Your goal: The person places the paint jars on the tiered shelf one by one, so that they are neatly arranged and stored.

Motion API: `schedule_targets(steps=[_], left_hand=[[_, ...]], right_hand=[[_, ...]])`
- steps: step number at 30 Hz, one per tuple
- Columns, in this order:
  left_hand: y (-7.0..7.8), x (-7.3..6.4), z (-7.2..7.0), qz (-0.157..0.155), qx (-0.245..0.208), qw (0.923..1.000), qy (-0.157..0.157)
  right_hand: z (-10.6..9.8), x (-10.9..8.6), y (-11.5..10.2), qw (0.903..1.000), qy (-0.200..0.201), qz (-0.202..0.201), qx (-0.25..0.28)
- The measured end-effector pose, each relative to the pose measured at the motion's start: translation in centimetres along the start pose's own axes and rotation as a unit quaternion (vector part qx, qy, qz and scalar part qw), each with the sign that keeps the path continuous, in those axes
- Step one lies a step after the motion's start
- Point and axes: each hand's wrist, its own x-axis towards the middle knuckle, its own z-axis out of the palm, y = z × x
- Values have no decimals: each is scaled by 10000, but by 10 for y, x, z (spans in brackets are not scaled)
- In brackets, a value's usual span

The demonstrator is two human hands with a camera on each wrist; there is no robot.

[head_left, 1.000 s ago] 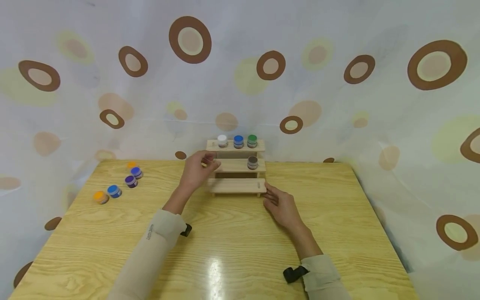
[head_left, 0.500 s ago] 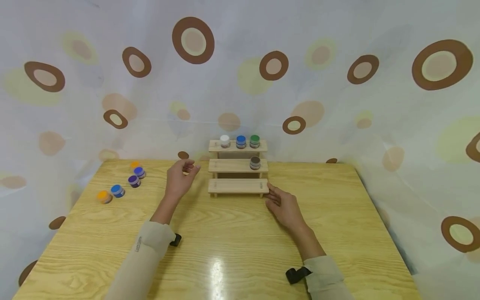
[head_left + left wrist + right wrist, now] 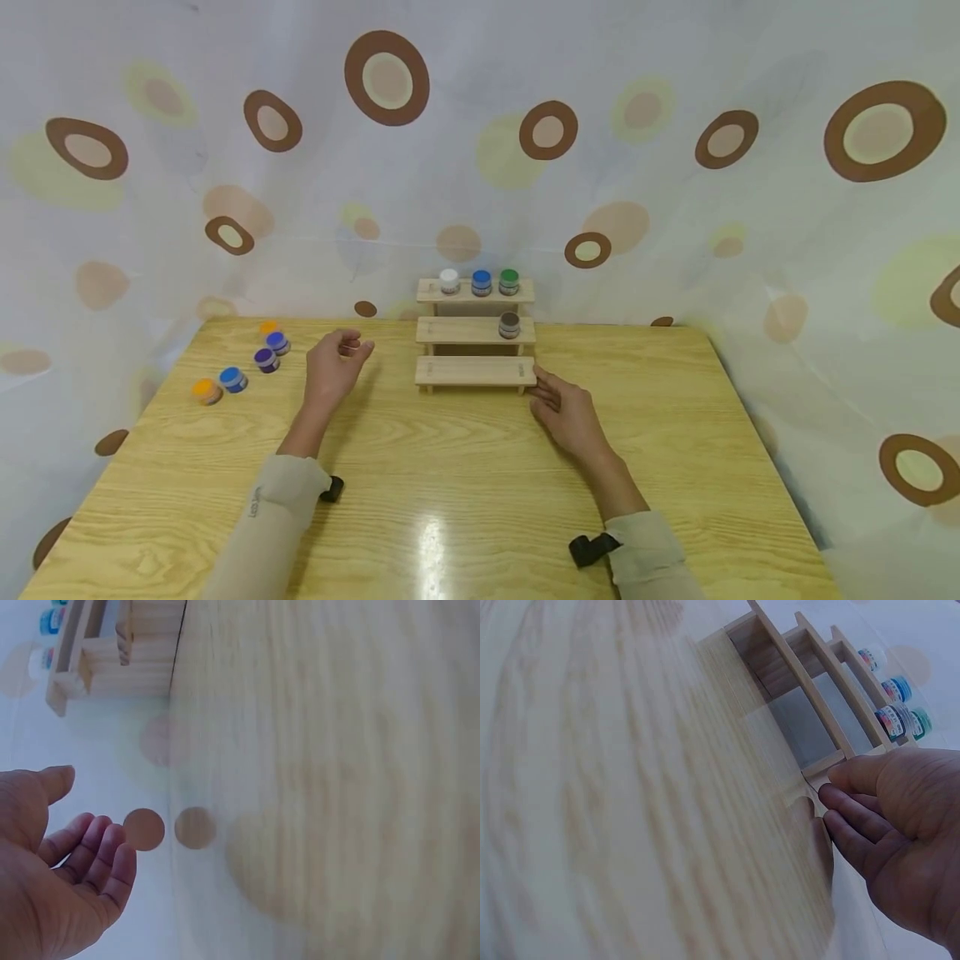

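Observation:
My left hand (image 3: 332, 367) hovers over the table between the loose paint jars and the rack, holding nothing. In the left wrist view its fingers (image 3: 111, 862) are loosely bent and the thumb stands apart. My right hand (image 3: 573, 419) touches the right end of the lowest board on the three-step wooden rack (image 3: 476, 371). In the right wrist view its fingertips meet at that end. On the top step stand a white-lidded jar (image 3: 449, 282), a blue-lidded jar (image 3: 482, 283) and a green-lidded jar (image 3: 509, 282). A dark-lidded jar (image 3: 509, 325) stands on the middle step's right.
On the table's left lie an orange-lidded jar (image 3: 206, 391), a blue jar (image 3: 233, 380), a dark purple jar (image 3: 266, 360), a violet-blue jar (image 3: 277, 342) and another orange one (image 3: 268, 328) at the back. A patterned cloth (image 3: 660, 192) hangs behind the wooden table (image 3: 465, 467).
My left hand has drawn away from the rack's left side and moved left toward the loose jars. The right hand stays at the rack's lower right end.

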Motion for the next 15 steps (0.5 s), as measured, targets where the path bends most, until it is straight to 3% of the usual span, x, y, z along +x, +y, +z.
schedule_targets(steps=[15], left_hand=[[-12, -6, -32, -89, 109, 9995, 293]], right_hand=[[1, 2, 1, 10000, 44, 5, -65]])
